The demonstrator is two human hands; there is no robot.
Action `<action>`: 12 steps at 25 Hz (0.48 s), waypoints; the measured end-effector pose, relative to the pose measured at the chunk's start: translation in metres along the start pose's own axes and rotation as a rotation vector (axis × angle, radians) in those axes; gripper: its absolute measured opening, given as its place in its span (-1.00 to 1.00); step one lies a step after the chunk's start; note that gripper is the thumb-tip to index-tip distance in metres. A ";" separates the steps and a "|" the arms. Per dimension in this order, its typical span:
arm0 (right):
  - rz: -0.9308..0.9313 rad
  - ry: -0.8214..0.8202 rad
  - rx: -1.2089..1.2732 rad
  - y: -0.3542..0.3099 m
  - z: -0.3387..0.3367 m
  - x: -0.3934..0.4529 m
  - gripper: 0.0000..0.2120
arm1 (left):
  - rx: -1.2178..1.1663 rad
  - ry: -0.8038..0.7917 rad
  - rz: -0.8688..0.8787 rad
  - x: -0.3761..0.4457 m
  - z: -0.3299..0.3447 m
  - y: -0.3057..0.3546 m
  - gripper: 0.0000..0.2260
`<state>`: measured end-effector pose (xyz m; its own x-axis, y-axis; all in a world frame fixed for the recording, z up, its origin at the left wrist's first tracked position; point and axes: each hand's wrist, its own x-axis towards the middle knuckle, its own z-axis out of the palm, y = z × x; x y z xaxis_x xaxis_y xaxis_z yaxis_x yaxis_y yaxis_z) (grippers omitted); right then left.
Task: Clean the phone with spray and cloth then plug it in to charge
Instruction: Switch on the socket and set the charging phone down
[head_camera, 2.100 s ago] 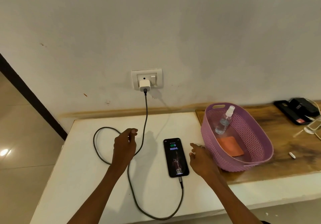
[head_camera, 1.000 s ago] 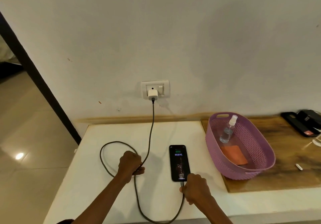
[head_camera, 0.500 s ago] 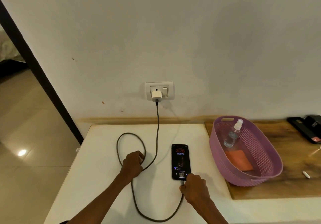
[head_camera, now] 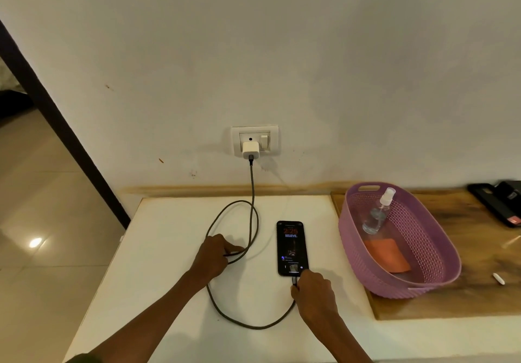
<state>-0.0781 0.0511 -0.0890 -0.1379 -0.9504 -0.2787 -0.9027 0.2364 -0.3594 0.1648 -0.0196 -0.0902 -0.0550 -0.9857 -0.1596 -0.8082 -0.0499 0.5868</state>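
A black phone lies face up on the white table, its screen lit. A dark braided cable hangs from the white charger in the wall socket, loops on the table and enters the phone's near end. My right hand pinches the cable plug at the phone's near end. My left hand grips the crossing of the cable loop left of the phone. A clear spray bottle and an orange cloth lie in the purple basket.
The basket stands on a wooden board at the right. Black cases lie at the board's far right, and a small white piece near its front. The table's left edge drops to a tiled floor.
My left hand drew the cable loop smaller and nearer the phone. My right hand moved from beside the phone to the plug at its near end. The phone's screen changed to the lock screen.
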 end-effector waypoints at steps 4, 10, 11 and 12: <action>-0.011 0.013 0.019 -0.004 -0.003 0.007 -0.76 | -0.045 0.039 0.014 -0.001 0.001 0.003 -0.69; -0.023 0.025 0.015 -0.009 -0.009 0.021 -0.72 | -0.079 0.089 0.004 -0.006 0.012 0.009 -0.77; -0.028 0.026 0.015 -0.009 -0.009 0.022 -0.72 | -0.058 0.084 0.002 -0.006 0.014 0.010 -0.75; -0.036 0.030 0.016 -0.010 -0.009 0.023 -0.72 | -0.041 0.083 0.000 -0.007 0.015 0.011 -0.72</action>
<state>-0.0764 0.0247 -0.0841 -0.1179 -0.9640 -0.2382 -0.9008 0.2048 -0.3829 0.1478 -0.0113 -0.0946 -0.0048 -0.9955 -0.0942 -0.7832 -0.0549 0.6194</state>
